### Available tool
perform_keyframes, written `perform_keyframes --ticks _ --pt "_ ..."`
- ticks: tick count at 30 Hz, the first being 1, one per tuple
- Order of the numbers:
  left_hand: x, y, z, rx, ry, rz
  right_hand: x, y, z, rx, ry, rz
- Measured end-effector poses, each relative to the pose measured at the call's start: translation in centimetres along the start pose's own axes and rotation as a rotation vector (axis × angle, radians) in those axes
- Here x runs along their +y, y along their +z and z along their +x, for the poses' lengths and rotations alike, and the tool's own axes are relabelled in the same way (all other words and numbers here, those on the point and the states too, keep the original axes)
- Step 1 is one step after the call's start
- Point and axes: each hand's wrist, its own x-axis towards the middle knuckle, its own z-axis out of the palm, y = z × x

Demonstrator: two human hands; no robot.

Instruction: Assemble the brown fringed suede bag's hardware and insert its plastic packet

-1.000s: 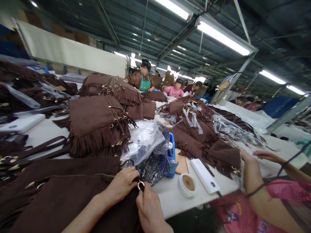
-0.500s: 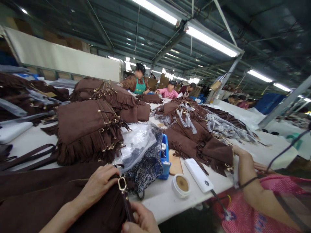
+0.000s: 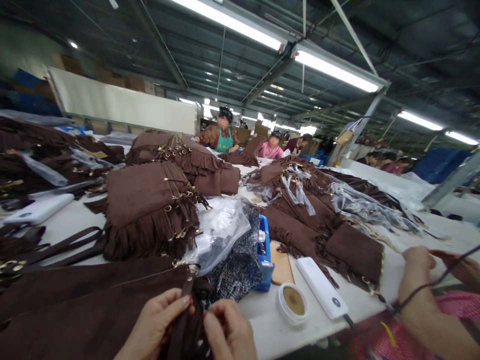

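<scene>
Fingers (image 3: 180,306) of the left hand (image 3: 157,322) and right hand (image 3: 228,330) pinch a dark brown strap (image 3: 185,312) between them — narrow, suede-like, gold buckle (image 3: 193,270) at its top. It rises from the brown bag (image 3: 86,310) at the tabletop's (image 3: 262,320) near edge.

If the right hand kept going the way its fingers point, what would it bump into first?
The right hand points left toward the brown strap it is pinching, so it meets that at once. Just past it is the left hand, though depth is hard to judge.
</scene>
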Motion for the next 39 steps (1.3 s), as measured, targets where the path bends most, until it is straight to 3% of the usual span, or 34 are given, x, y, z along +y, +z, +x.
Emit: perform_keyframes --ticks 3,5,8,12,15,17,19,23,30,32,36,39 --pt "1.2 -0.7 1.1 0.040 0.097 0.015 -0.9 -0.5 4.6 0.086 0.251 0.184" --pt "1.4 -1.2 1.7 0.075 0.242 0.234 -1.0 0.0 7.4 0.139 0.355 0.280" --pt "0.3 -2.2 2.6 0.118 0.423 0.644 -0.4 1.0 9.9 0.209 0.388 0.324" --pt "-1.2 -2.8 3.2 0.138 0.527 0.911 0.2 1.1 10.3 0.266 0.385 0.404" --pt "-0.7 -1.9 3.6 0.255 0.818 0.973 0.2 0.7 10.0 0.262 0.371 0.442" --pt "0.2 -0.7 4.2 0.266 0.985 1.035 0.2 0.6 9.9 0.258 0.364 0.448" --pt "1.1 0.8 4.9 0.203 0.982 1.151 0.2 0.6 9.9 0.260 0.356 0.441" --pt "2.6 2.8 6.4 0.065 0.850 1.264 0.5 0.3 10.0 0.267 0.333 0.401" --pt "4.3 2.2 8.1 0.019 0.777 1.110 1.3 -0.1 9.8 0.239 0.308 0.324" --pt "5.0 1.5 8.5 0.118 0.793 1.037 1.7 -0.4 9.9 0.247 0.305 0.304" --pt "6.5 0.0 8.8 0.452 0.882 0.885 2.6 -1.2 9.8 0.278 0.352 0.262" --pt "7.4 -0.4 8.8 0.526 0.980 0.830 2.0 -1.2 9.0 0.175 0.467 0.264"
